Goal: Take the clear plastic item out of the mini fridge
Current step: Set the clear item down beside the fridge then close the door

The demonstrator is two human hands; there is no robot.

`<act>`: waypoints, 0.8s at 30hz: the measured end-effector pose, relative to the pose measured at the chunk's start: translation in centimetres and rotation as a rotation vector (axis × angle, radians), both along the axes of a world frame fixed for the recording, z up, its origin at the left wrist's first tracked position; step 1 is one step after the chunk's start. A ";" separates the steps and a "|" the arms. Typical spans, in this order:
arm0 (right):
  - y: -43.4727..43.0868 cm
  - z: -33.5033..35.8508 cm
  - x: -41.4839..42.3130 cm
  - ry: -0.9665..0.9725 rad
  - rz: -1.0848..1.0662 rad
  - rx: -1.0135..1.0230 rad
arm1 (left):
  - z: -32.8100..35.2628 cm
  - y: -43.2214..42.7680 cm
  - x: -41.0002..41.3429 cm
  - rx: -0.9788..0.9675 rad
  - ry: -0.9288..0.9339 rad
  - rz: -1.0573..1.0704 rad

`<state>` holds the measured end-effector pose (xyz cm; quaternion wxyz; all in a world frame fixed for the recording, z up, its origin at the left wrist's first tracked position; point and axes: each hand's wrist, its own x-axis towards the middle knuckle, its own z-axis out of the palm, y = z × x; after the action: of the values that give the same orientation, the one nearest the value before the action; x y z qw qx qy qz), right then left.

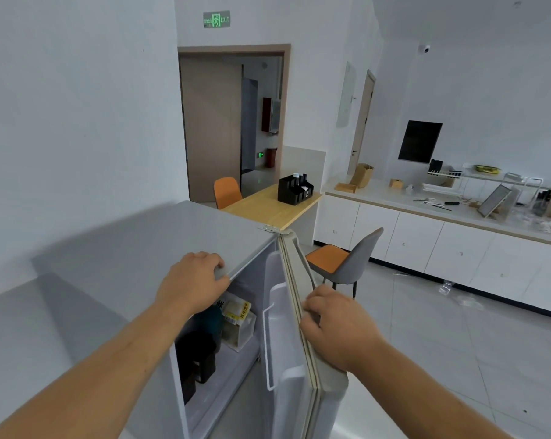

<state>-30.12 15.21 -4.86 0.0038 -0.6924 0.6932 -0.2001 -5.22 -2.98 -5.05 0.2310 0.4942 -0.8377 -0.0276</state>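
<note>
A grey mini fridge (135,248) stands below me with its door (302,327) swung open to the right. My left hand (193,283) rests on the front edge of the fridge top, fingers curled over it. My right hand (334,324) grips the top edge of the open door. Inside, on a shelf, sits a clear plastic item (239,327) with a white and yellow label, beside a dark teal object (209,321) and black items (198,359) lower down. My left forearm hides part of the interior.
A grey and orange chair (347,261) stands just behind the open door. A wooden table (268,207) with a black organiser (294,190) lies beyond the fridge. White cabinets (442,248) with a cluttered counter run along the right wall. A doorway (233,122) opens ahead.
</note>
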 end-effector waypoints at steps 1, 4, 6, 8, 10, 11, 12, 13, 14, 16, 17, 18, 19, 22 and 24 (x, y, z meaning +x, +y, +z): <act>-0.2 0.0 0.1 0.003 0.008 -0.004 | 0.0 -0.1 0.0 0.000 0.001 -0.001; -0.6 -0.2 0.6 0.027 0.021 -0.025 | -0.2 -0.3 0.0 -0.010 0.004 0.003; -0.9 -0.3 1.2 0.037 0.032 -0.035 | -0.2 -0.5 0.0 -0.016 0.001 0.011; -1.2 -0.4 1.8 0.051 0.050 -0.050 | -0.3 -0.6 0.0 -0.021 -0.001 0.014; -1.5 -0.5 2.4 0.049 0.066 -0.066 | -0.3 -0.7 0.0 -0.022 -0.002 0.018; -1.7 -0.5 2.7 0.041 0.074 -0.073 | -0.4 -0.7 0.0 -0.020 -0.001 0.019; -1.9 -0.6 3.1 0.035 0.083 -0.079 | -0.4 -0.8 0.0 -0.017 -0.001 0.020; -2.1 -0.7 3.4 0.034 0.091 -0.084 | -0.4 -0.7 -0.1 -0.013 -0.002 0.021; -2.3 -0.7 3.8 0.035 0.098 -0.090 | -0.4 -0.7 -0.1 -0.009 -0.003 0.022; -2.8 -0.8 4.5 0.036 0.108 -0.101 | -0.3 -0.7 -0.2 -0.006 -0.003 0.020; -3.0 -0.8 4.8 0.036 0.114 -0.105 | -0.4 -0.8 -0.2 -0.004 -0.001 0.019; -3.2 -0.9 5.1 0.037 0.119 -0.109 | -0.4 -0.8 -0.2 0.000 0.002 0.016; -3.5 -0.9 5.5 0.039 0.123 -0.111 | -0.5 -0.9 -0.1 0.010 0.005 0.012; -4.2 -1.0 6.3 0.045 0.124 -0.110 | -0.8 -1.5 -0.1 0.069 -0.009 -0.002; -4.7 -1.0 6.8 0.051 0.130 -0.112 | -0.8 -2.1 -0.2 0.112 -0.029 -0.017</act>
<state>-23.34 10.53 -5.90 -0.0395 -0.7398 0.6346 -0.2200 -5.41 -5.06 -5.87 0.1905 0.4995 -0.8423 -0.0691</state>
